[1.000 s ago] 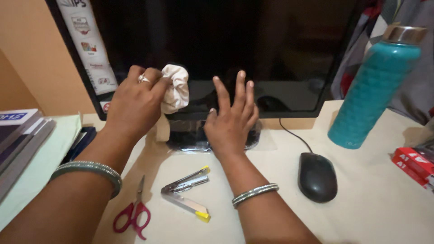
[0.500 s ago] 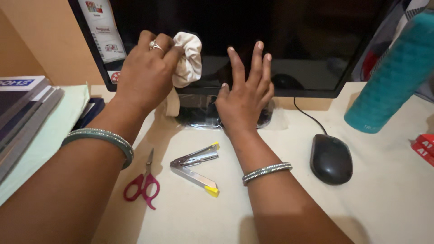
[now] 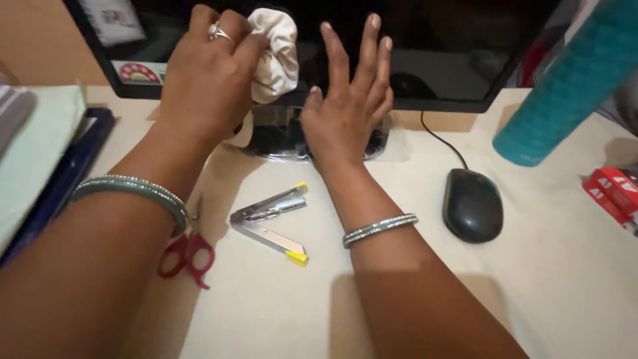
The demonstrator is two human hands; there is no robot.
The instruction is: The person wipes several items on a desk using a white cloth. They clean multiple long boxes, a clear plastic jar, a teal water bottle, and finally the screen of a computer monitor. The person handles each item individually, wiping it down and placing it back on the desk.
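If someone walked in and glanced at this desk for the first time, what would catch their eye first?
Most likely the two hands raised at the dark monitor: the left hand grips a crumpled white cloth against the screen, while the right hand is spread open beside it. Next, the opened stapler with yellow tips on the desk between the forearms, and the teal bottle at right.

At the top centre, the left hand (image 3: 209, 80) presses a crumpled white cloth (image 3: 276, 53) against the black flat monitor screen (image 3: 432, 40), while the right hand (image 3: 342, 110), fingers (image 3: 369, 43) spread, rests beside it.
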